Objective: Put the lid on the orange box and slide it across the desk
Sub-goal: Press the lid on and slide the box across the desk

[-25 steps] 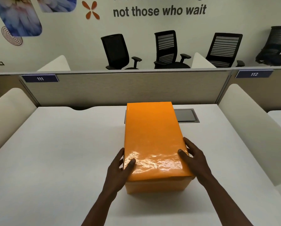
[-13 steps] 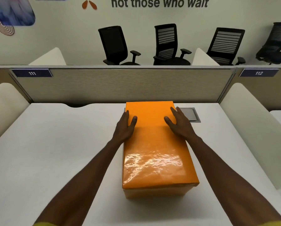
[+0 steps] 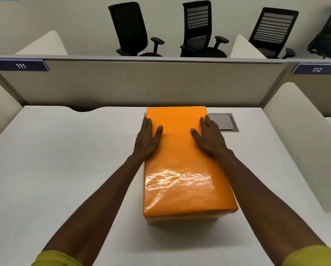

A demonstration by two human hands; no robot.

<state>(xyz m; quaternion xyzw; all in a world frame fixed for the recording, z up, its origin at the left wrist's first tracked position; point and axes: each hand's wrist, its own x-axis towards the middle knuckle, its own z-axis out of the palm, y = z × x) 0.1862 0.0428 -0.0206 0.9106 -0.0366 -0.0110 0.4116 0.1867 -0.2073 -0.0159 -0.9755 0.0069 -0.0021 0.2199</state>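
— What numbers are showing?
— A dark blue plate (image 3: 20, 65) on the left end of the partition (image 3: 141, 83) is showing "111".
— And on the right?
— A matching plate (image 3: 316, 69) is showing "112". Nothing else is reading clearly.

Bright, even indoor light fills the scene, seemingly from overhead. The lid (image 3: 182, 160) carries a broad patch of white glare across its near half, crinkled and streaky, while its far half reads as flat, clean orange. A soft shadow lies on the desk (image 3: 55, 169) just in front of the box's near end, and faint shadows trail under both forearms. The white desk top is close to washed out, with little texture. Focus is sharp across the hands and lid; the chairs (image 3: 199, 29) at the far wall are slightly softer. Wide-angle distortion bows the partition (image 3: 141, 83) and stretches the forearms at the near edge
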